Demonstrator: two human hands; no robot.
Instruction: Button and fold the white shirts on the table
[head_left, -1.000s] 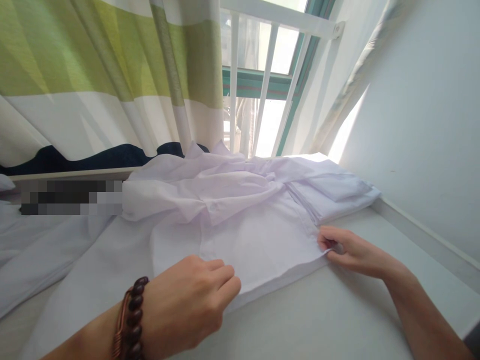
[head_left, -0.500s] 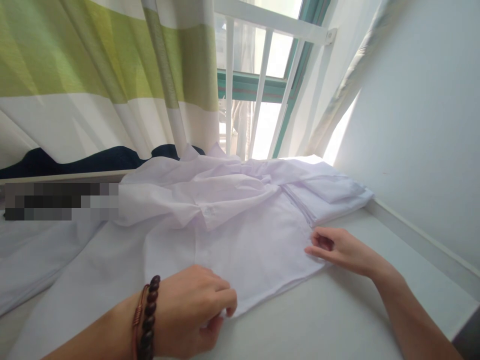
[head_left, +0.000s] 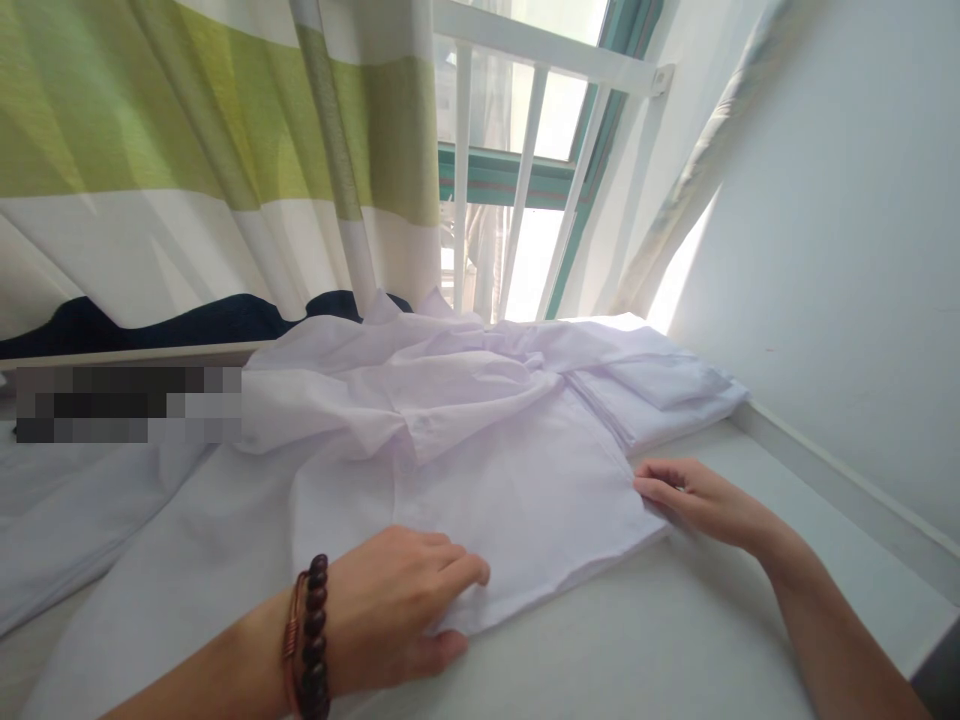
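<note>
A white shirt (head_left: 517, 490) lies spread over a pale flat surface, its sleeve and upper folds bunched toward the back. My left hand (head_left: 409, 605), with a dark bead bracelet (head_left: 316, 635) and a copper-coloured band at the wrist, rests on the shirt near its front edge. Its thumb and fingers are apart. At the shirt's right edge my right hand (head_left: 679, 490) pinches the cloth between thumb and fingers. Folded white cloth (head_left: 667, 385) lies just beyond that hand, against the wall side.
A green and white curtain (head_left: 225, 130) hangs behind on the left, with dark cloth (head_left: 187, 318) below it. White railing bars (head_left: 525, 160) stand before a window. A white wall (head_left: 847, 250) bounds the right side. A pixelated patch covers part of the left.
My left hand's thumb and fingers have spread apart from a closed pose. My right hand has moved slightly right, its fingers closing on the shirt edge, which has shifted right too.
</note>
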